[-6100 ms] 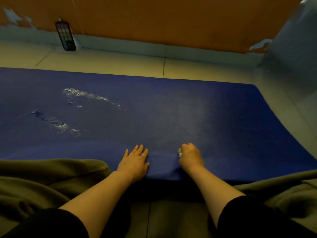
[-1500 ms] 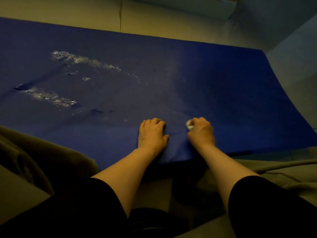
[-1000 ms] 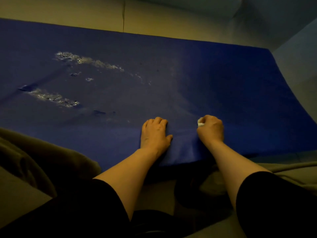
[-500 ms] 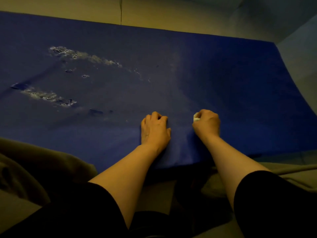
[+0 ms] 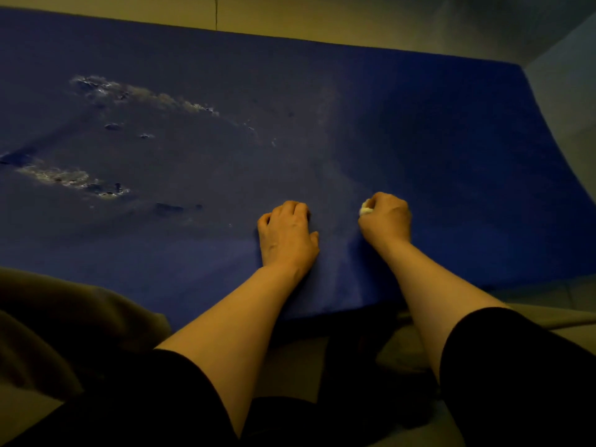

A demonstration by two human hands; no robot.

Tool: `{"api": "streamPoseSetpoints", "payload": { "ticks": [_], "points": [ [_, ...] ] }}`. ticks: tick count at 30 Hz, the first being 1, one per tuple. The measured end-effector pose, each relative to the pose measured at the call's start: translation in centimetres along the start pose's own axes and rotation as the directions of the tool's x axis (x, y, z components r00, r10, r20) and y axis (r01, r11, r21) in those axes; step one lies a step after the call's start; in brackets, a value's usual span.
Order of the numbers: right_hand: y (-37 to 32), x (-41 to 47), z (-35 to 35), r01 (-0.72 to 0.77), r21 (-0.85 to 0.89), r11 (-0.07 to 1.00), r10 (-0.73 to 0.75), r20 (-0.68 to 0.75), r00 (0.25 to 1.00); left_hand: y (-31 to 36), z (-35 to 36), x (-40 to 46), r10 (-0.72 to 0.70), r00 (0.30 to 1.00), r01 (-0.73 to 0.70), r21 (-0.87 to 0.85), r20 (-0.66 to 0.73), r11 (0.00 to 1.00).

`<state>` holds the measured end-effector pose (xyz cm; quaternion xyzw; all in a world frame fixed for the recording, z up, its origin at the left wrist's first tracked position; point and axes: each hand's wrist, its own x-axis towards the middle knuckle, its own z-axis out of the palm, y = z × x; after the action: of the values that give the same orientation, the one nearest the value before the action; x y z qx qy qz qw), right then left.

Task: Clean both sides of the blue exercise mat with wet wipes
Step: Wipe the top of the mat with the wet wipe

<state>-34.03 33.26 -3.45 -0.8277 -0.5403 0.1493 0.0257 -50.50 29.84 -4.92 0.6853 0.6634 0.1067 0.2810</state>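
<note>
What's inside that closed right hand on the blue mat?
A bunched white wet wipe pokes out beside the right hand; curled fingers cover the rest.

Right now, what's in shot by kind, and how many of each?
Blue exercise mat: 1
Wet wipe, balled in the right hand: 1
Hands, counting the left hand resting on the mat: 2
Pale scuffed streaks on the mat, upper streak and lower streak: 2
Olive cloth: 1
Total: 7
</note>
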Motion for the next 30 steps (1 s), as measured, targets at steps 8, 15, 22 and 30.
{"api": "streamPoseSetpoints", "payload": {
  "ticks": [8,15,22,30],
  "points": [
    [-1.7,-0.1,1.1,0.22,0.052,0.974,-0.225,0.125,0.966,0.2,-0.2,1.2,-0.046,0.998,0.044,0.038,0.035,0.998],
    [-2.3,2.6,0.3,0.243,-0.035,0.97,-0.226,0.25,0.941,0.2,0.1,2.1,-0.08,0.996,0.081,0.013,-0.049,0.997],
    [-2.1,4.6,0.6,0.361,-0.093,0.928,-0.321,0.291,0.901,-0.2,-0.1,3.4,-0.153,0.987,0.152,-0.032,-0.042,0.988],
    [-1.2,4.5,0.8,0.529,-0.042,0.848,-0.48,0.363,0.798,-0.9,0.0,5.8,-0.177,0.983,0.173,-0.066,-0.058,0.983]
  ]
}}
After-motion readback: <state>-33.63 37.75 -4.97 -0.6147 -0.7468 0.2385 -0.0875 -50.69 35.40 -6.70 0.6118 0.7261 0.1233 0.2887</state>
